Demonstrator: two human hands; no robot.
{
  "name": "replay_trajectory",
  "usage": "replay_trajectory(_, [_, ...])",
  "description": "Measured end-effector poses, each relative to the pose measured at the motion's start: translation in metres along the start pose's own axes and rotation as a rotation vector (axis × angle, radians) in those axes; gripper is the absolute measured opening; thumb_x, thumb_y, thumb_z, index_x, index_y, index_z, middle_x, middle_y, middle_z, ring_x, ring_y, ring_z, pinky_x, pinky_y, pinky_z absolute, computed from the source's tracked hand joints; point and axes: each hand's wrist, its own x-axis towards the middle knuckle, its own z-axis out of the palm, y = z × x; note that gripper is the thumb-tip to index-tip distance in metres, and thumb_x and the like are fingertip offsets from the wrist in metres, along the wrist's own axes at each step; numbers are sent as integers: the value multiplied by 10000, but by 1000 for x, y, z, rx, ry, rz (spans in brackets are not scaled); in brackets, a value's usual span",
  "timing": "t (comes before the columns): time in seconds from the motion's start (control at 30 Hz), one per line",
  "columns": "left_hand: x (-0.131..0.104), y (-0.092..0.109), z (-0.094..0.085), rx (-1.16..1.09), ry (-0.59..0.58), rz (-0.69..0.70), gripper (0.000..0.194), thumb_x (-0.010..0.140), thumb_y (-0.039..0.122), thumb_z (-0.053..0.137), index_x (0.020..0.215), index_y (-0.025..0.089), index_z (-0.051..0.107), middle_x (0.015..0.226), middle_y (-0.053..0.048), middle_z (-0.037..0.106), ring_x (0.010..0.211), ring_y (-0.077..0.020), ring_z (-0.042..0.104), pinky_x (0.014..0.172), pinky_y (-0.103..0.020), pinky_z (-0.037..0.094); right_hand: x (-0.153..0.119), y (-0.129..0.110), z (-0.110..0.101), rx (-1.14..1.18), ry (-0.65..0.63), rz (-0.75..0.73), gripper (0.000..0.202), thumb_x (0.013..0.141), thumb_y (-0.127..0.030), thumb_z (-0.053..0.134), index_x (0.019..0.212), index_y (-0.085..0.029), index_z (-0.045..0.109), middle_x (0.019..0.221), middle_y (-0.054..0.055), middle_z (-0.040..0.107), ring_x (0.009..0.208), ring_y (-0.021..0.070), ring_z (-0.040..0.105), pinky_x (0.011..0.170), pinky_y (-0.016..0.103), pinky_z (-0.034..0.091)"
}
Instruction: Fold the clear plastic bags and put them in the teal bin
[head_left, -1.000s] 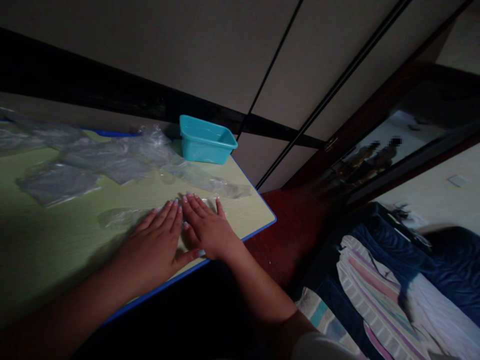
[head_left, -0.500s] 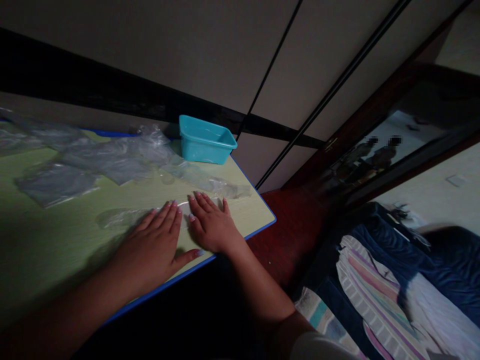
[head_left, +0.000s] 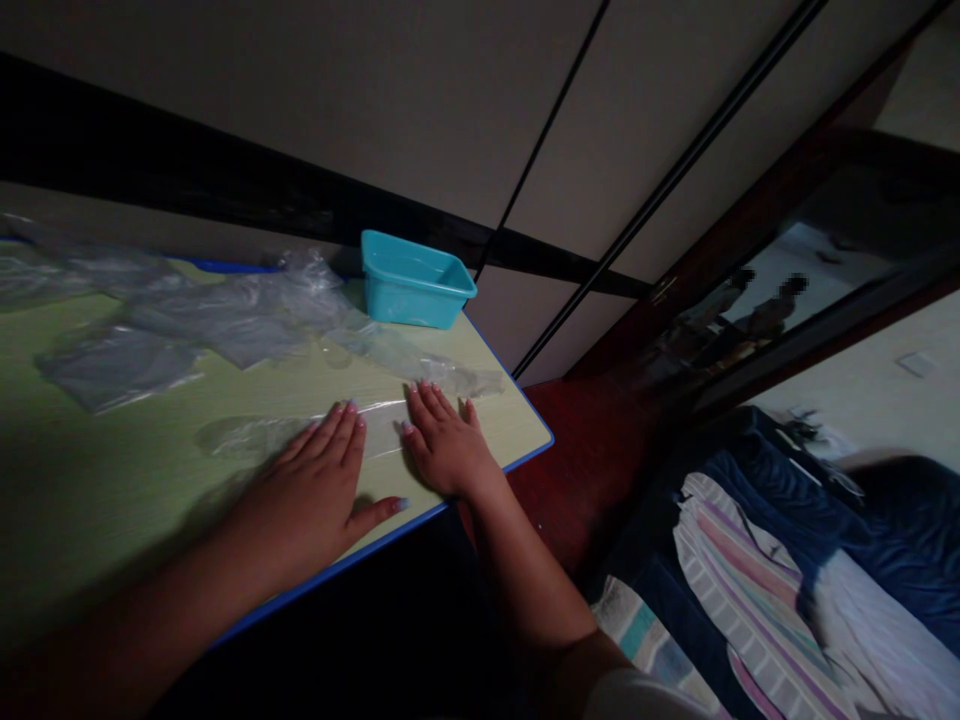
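Observation:
A long, narrow clear plastic bag lies folded flat on the pale yellow-green table. My left hand presses flat on its left part, fingers stretched out and thumb spread to the right. On its right part lies my right hand, palm down with the fingers apart. Between the two hands a smooth stretch of plastic shows; its wrinkled left end sticks out past my left hand. Just beyond my right fingertips rests another folded strip of clear plastic.
A turquoise plastic basket stands at the table's far right corner. Several clear plastic bags lie spread along the back left. Behind rises a wardrobe. A bed with a striped cloth is at the right, across the dark red floor.
My right hand has slid to the right along the plastic, widening the gap between my hands. The left hand has stayed in place.

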Motion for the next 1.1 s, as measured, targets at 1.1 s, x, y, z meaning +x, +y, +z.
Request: replay_trajectory(1.1, [2, 13, -21, -14, -146, -76, 929, 826, 702, 324, 1369, -50, 377, 1472, -265, 274, 1398, -322, 204, 1129, -415, 192, -33, 14, -4, -53, 1, 8, 546, 977, -380, 223, 1491, -227, 126, 1539, 51, 164, 1422, 184, 131, 1124, 562, 48])
